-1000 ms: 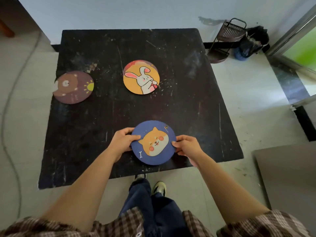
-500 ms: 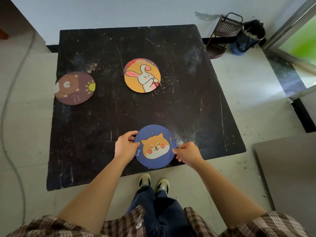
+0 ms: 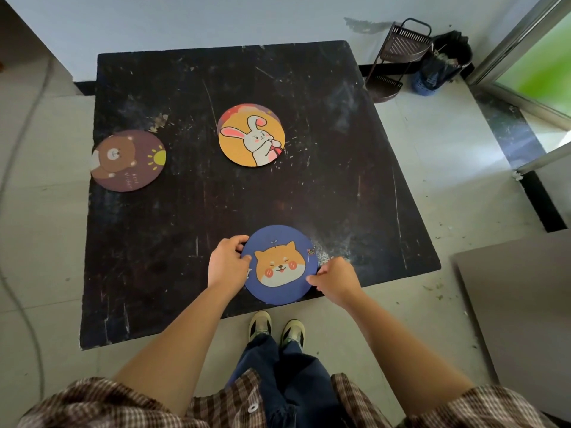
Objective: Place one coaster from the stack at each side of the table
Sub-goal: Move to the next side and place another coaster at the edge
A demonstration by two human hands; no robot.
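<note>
A blue round coaster with an orange dog face lies flat at the near edge of the black table. My left hand grips its left rim and my right hand pinches its right rim. In the table's middle sits the stack, an orange rabbit coaster on top with a reddish one peeking out beneath. A brown bear coaster rests at the table's left edge, slightly overhanging it.
A dark wire rack and a bin with a blue base stand on the floor past the far right corner. A grey cable runs along the floor at left. My shoes are just under the near edge.
Both hands have shifted the dog coaster a little and turned it so the face sits more upright. The stack and the bear coaster have not moved.
</note>
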